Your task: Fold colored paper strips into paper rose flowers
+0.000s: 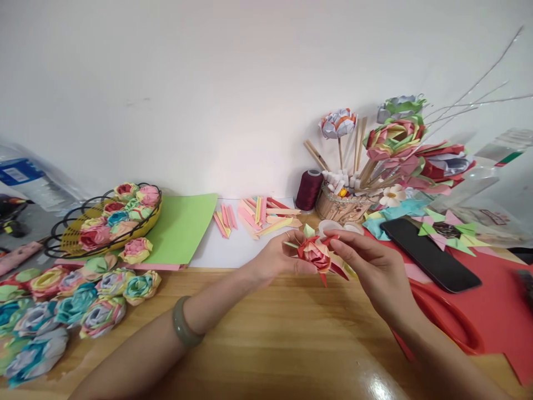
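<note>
A red and pink paper flower (317, 254) with pointed outer petals is held up above the front of the table. My left hand (277, 258) is closed around its left side, thumb below and fingers behind. On the other side, my right hand (366, 261) pinches a red petal at the flower's upper right between thumb and fingers. A green bangle (183, 322) circles my left wrist. Folded pink and yellow paper strips (266, 214) lie on white paper just behind the flower.
Several finished paper flowers (102, 316) cover the table's left side, beside a yellow basket (70, 239) of more. At the right are a phone (433, 255), red-handled scissors (453, 316) and red paper (503, 305). A dark thread spool (308, 190) stands beside a flower pot (339, 208).
</note>
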The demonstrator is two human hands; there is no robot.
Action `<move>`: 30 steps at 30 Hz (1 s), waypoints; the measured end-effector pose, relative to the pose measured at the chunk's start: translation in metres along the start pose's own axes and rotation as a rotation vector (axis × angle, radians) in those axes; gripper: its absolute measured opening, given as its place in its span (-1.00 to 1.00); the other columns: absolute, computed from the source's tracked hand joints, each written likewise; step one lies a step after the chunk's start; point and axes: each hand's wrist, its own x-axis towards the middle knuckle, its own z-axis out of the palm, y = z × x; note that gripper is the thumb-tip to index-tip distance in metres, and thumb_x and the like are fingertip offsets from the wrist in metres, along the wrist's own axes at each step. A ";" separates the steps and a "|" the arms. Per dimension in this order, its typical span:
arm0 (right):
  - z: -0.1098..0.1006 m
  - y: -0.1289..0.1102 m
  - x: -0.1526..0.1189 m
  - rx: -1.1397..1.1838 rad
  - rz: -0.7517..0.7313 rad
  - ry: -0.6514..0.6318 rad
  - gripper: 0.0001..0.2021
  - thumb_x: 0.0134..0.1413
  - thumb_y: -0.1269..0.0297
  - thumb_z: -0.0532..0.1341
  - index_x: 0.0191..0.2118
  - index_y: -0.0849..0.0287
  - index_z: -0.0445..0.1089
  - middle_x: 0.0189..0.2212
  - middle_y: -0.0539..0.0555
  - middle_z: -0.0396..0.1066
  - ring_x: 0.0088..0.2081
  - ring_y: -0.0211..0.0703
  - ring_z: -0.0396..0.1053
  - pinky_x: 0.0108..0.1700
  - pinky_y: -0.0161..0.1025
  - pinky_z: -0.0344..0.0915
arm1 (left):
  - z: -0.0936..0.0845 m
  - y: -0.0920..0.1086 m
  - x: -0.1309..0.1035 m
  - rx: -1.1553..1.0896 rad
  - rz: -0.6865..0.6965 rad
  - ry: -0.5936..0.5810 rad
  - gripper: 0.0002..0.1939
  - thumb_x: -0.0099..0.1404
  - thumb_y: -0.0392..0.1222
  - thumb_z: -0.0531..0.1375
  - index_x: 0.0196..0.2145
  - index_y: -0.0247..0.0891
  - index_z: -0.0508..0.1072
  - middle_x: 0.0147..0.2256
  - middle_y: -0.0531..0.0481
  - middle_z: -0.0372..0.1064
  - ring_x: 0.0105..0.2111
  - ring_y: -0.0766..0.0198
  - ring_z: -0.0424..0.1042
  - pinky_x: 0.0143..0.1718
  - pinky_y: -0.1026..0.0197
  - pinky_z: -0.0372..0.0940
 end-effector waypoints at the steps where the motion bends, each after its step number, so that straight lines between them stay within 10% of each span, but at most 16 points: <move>1: 0.000 0.000 0.000 -0.005 -0.016 -0.013 -0.83 -0.02 0.22 0.22 -0.26 0.04 0.47 -0.26 0.02 0.49 -0.22 -0.10 0.42 -0.20 -0.17 0.37 | -0.002 0.001 0.000 -0.010 -0.011 -0.039 -0.48 -0.36 -0.15 0.43 -0.38 -0.29 0.39 -0.40 0.03 0.36 -0.35 0.30 0.33 -0.25 0.22 0.19; 5: -0.001 -0.002 0.001 -0.091 -0.180 -0.085 -0.83 0.04 0.27 0.18 -0.22 -0.04 0.46 -0.24 0.00 0.45 -0.17 -0.13 0.38 -0.17 -0.19 0.33 | -0.004 0.007 -0.001 -0.021 0.061 -0.017 -0.52 -0.06 0.19 0.21 -0.36 -0.30 0.48 -0.33 -0.07 0.39 -0.29 0.25 0.32 -0.18 0.19 0.19; 13: 0.004 0.001 -0.005 -0.344 -0.417 -0.086 -0.73 0.09 0.36 0.13 -0.09 -0.05 0.38 -0.24 0.03 0.45 -0.22 -0.13 0.39 -0.21 -0.16 0.34 | 0.011 0.017 -0.008 0.314 0.215 0.184 -0.68 0.15 -0.01 0.10 -0.46 -0.33 0.50 -0.42 -0.06 0.45 -0.33 0.25 0.38 -0.19 0.20 0.22; 22: 0.009 0.008 -0.006 -0.413 -0.297 -0.007 -0.86 0.01 0.26 0.19 -0.29 0.15 0.40 -0.41 0.06 0.50 -0.40 -0.15 0.45 -0.35 -0.21 0.40 | 0.011 0.008 -0.007 0.435 0.172 0.209 -0.88 0.07 -0.20 0.17 -0.45 -0.32 0.40 -0.63 0.06 0.32 -0.62 0.37 0.31 -0.52 0.26 0.25; 30: 0.014 0.010 -0.009 -0.415 -0.296 0.009 -0.87 0.00 0.26 0.19 -0.30 0.17 0.39 -0.41 0.08 0.49 -0.43 -0.17 0.43 -0.41 -0.24 0.39 | 0.009 0.005 -0.006 0.556 0.206 0.285 -0.95 0.05 -0.29 0.16 -0.46 -0.32 0.38 -0.47 -0.01 0.39 -0.46 0.36 0.37 -0.38 0.27 0.28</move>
